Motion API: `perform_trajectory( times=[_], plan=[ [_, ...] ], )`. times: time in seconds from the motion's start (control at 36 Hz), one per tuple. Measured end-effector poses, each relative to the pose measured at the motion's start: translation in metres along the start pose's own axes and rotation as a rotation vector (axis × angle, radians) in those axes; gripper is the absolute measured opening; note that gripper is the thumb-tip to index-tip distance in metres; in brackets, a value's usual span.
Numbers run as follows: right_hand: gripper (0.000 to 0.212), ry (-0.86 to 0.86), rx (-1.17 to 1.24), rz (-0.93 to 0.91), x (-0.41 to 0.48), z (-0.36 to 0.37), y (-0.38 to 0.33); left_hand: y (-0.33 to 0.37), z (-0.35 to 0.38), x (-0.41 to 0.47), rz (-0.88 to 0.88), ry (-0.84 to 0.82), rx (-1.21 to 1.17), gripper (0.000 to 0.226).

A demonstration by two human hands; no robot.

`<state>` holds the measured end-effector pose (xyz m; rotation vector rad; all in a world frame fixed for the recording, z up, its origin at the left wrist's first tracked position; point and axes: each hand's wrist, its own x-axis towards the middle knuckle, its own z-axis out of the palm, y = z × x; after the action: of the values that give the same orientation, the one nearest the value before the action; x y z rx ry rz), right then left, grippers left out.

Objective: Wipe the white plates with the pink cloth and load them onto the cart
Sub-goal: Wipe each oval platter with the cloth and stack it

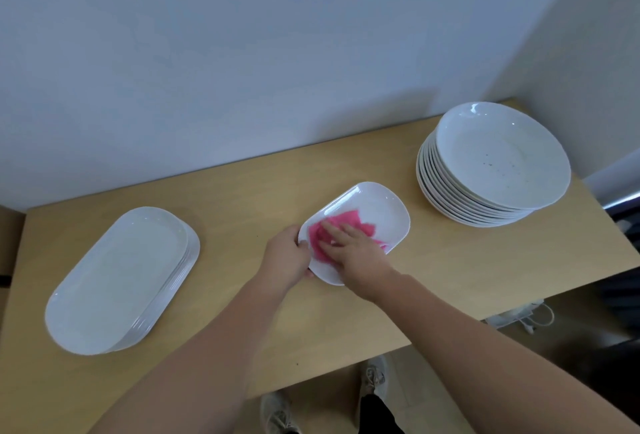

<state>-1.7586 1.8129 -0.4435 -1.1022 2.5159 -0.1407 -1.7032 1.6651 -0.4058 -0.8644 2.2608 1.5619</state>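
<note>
A small white rectangular plate (pixel 377 210) lies near the middle of the wooden table (pixel 346 312). The pink cloth (pixel 349 220) is spread on it. My right hand (pixel 356 257) presses the cloth onto the plate with straight fingers. My left hand (pixel 285 257) grips the plate's near-left rim, thumb on top. A stack of white oval platters (pixel 117 281) sits at the left. A stack of round white deep plates (pixel 498 163) stands at the back right; the top one carries a few dark specks. No cart is in view.
A pale wall runs behind the table, with a corner at the right. Below the table's near edge I see my shoes (pixel 372 376) on the floor. White cables and a power strip (pixel 519 315) lie under the right end.
</note>
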Motion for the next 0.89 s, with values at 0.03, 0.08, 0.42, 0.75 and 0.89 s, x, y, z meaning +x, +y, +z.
perform_trajectory(
  times=[0.03, 0.08, 0.42, 0.75, 0.89],
  plan=[
    [0.061, -0.041, -0.034, -0.046, -0.003, -0.002, -0.001, 0.002, 0.001, 0.000, -0.007, 0.008, 0.005, 0.035],
    [0.062, -0.083, -0.103, -0.095, -0.007, -0.011, -0.001, 0.004, 0.003, 0.000, -0.018, 0.007, 0.015, 0.038],
    [0.046, 0.742, 0.458, -0.103, -0.040, -0.098, -0.020, 0.015, -0.090, -0.037, 0.051, 0.196, 0.067, 0.041],
    [0.024, 0.695, 0.589, -0.197, -0.033, -0.138, -0.090, -0.041, -0.214, -0.092, -0.081, 0.440, 0.032, 0.037],
    [0.026, 0.691, 0.677, -0.232, -0.028, -0.137, -0.108, -0.071, -0.243, -0.107, -0.107, 0.502, -0.109, 0.044]
  ],
)
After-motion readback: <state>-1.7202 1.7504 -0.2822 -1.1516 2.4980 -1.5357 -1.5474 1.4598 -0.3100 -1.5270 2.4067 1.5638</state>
